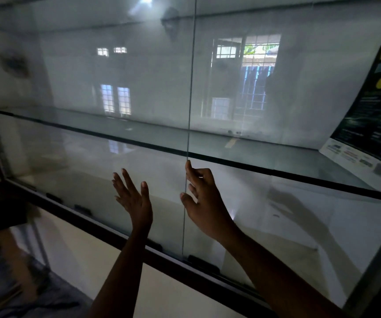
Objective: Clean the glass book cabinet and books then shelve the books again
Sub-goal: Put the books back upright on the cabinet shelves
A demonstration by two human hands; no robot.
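The glass book cabinet (47,196) fills the head view, with two sliding glass panes that meet at a vertical edge (190,88) in the middle. A glass shelf (299,173) runs across inside; no books show on it. My left hand (134,198) is raised with straight, spread fingers, palm against or just off the left pane. My right hand (204,200) is at the vertical pane edge, its fingers bent around that edge below the shelf line. The glass is hazy and reflects windows and a door.
A dark printed poster (372,115) leans at the cabinet's right end, its lower part standing on the shelf. The dark bottom rail (107,230) with black sliding guides runs diagonally below my hands. A cream wall lies under the cabinet, with blurred dark furniture at lower left.
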